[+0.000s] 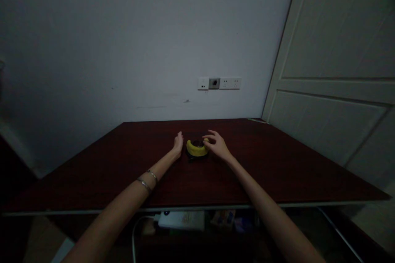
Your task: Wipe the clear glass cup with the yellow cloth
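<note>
A yellow banana [197,151], or something shaped like one, lies curved with both ends pointing away from me. Beneath and behind it is a dark round object [198,143], dish-like, whose details are lost in the dim light. My right hand [217,144] is at the banana's right end, with the thumb and a finger around the tip and the other fingers lifted apart. To the left of the banana, my left hand [178,143] stands on its edge with the fingers stretched forward. A small gap separates it from the banana.
The dark red table [129,148] meets a pale wall with socket plates [230,83]. A white panelled door [333,70] stands on the right. Below the table's front edge, a white box-shaped item [182,220] with a cable [134,234] and other things lie in shadow.
</note>
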Demonstrator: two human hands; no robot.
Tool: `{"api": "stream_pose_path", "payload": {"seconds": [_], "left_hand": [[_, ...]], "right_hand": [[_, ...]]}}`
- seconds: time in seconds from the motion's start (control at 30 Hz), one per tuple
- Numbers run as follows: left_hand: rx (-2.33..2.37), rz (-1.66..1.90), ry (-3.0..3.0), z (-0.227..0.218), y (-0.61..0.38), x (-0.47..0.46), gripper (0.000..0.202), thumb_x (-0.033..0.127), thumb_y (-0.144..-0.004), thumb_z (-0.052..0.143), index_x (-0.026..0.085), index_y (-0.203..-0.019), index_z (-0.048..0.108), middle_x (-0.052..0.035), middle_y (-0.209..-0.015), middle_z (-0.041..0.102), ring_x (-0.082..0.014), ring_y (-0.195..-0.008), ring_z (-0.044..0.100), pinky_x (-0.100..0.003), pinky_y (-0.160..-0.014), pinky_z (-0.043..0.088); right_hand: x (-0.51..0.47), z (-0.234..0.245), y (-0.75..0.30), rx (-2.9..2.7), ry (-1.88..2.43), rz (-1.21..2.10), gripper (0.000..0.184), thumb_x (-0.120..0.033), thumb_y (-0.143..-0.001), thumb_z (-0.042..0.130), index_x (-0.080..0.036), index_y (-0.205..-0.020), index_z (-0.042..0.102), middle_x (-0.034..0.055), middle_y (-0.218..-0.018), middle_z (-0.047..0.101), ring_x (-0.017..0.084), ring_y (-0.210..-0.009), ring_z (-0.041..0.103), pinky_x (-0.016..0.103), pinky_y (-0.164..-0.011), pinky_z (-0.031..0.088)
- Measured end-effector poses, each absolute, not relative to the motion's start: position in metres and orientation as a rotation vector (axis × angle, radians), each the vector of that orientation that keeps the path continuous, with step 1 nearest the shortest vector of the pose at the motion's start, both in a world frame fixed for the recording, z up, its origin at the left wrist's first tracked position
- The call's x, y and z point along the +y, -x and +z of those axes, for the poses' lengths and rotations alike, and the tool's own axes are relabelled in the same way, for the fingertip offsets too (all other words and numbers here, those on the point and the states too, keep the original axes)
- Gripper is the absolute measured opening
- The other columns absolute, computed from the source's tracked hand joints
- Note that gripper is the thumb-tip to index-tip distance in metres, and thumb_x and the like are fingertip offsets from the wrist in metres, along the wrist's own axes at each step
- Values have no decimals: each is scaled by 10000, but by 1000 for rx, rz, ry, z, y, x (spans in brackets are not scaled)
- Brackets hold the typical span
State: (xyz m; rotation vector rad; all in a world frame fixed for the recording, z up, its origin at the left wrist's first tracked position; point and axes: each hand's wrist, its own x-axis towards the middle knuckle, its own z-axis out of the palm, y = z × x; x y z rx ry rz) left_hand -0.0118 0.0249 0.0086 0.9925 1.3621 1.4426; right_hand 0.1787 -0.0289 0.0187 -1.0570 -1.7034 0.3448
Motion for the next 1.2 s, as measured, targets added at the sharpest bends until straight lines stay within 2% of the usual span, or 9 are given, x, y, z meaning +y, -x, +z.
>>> {"api": "stream_pose_path", "payload": {"seconds": [0.13,0.37,0.6,0.73,0.9,0.97,1.1,1.2], "left_hand": [[1396,1485,-926,13,34,32,331,410,-799,326,133,-779,507,-78,-804,568,-160,-778,547,-271,-716,412],[1404,1548,-901,19,46,34,328,389,-795,322,129,-772,520,-65,-752,575,-141,-711,549,-273,-689,414],[1328,1620,-1011,36,36,33,303,340,-751,400,114,-808,593,-94,-879,631,-160,-808,578,-289,-748,422],[1220,1704,-1350,63,23,23,269,302,-718,474,123,-837,636,-83,-940,649,-180,-903,570,-300,-817,412],[1135,1803,-1809,100,6,-3,298,314,-776,459,115,-892,647,-85,-953,654,-173,-933,569,-290,-878,391],[1076,1729,-1917,108,0,-12,327,341,-790,464,110,-948,634,-97,-1006,639,-176,-952,566,-294,-879,399],[930,1365,-2116,111,-12,-24,410,392,-788,492,124,-1087,573,-108,-1161,567,-194,-1073,510,-315,-937,364],[835,1234,-2201,105,-22,-28,436,399,-781,510,141,-1132,535,-101,-1157,565,-197,-1051,518,-321,-914,380]], "right_hand": [[-44,19,-192,-2026,1083,133,233,-315,-689,621,-216,-893,676,94,-1271,450,277,-1264,280,466,-1012,252],[-43,15,-191,-2178,1043,30,229,-310,-722,611,-222,-926,663,105,-1268,439,295,-1267,263,494,-978,299],[-48,26,-178,-2078,941,169,119,-297,-710,626,-205,-770,671,79,-1136,500,242,-1178,386,416,-973,324],[-49,40,-170,-1808,910,359,163,-347,-671,652,-196,-731,668,73,-1057,529,200,-1027,507,356,-903,388],[-40,60,-167,-1424,879,531,257,-418,-602,679,-176,-688,655,79,-969,589,203,-929,552,342,-800,437],[-35,65,-167,-1289,875,537,290,-436,-590,678,-166,-692,649,79,-959,602,196,-880,563,335,-766,445],[-30,73,-167,-1133,870,474,337,-468,-578,666,-154,-697,636,67,-875,625,183,-804,567,318,-712,452],[-28,77,-162,-1055,849,462,361,-487,-587,647,-149,-713,627,57,-796,627,176,-776,569,306,-688,456]]}}
